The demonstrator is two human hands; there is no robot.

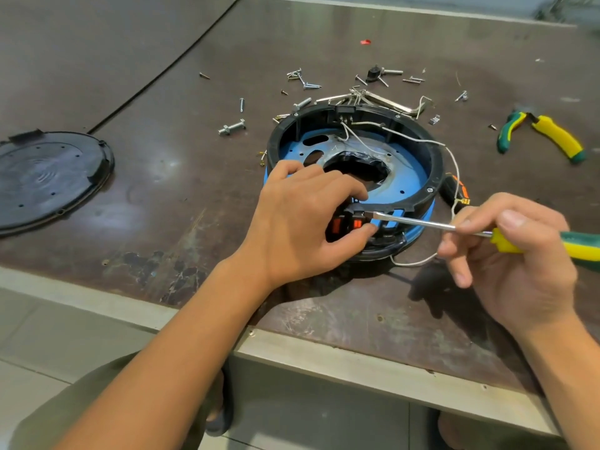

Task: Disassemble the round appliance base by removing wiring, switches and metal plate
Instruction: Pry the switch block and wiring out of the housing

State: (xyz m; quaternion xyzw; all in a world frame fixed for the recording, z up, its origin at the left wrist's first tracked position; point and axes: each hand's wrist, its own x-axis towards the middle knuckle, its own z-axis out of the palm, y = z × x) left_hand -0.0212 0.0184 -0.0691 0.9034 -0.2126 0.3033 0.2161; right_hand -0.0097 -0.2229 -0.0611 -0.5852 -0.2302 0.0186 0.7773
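Your left hand (302,219) is curled over the near wall of the round black-and-blue plastic appliance base (435,164). Its fingers reach inside the rim and its thumb presses from outside, so it grips the base right at the two orange rocker switches (337,227). Your right hand (513,254), to the right of the base, is closed around the flat-blade screwdriver with yellow-green handle (422,224). The index finger lies along the shaft, and the blade tip touches the switch housing beside your left thumb.

The base sits on the dark brown table (162,92), near its front edge. Inside the base lies the blue metal plate (406,170) with a taped dark opening in its middle. Thin white wires (418,139) run from the far inner wall of the base, over the right rim and down outside it.

- Behind the base: loose silver screws (305,81) and a bunch of silver hex keys (383,99).
- Behind-left of the base: a silver bolt with nut (231,127).
- Right of the base, well apart: yellow-green handled pliers (545,134).
- Far left of the base: a round black plastic cover (48,180), lying flat.
- Far behind the base: a small red bit (365,42).
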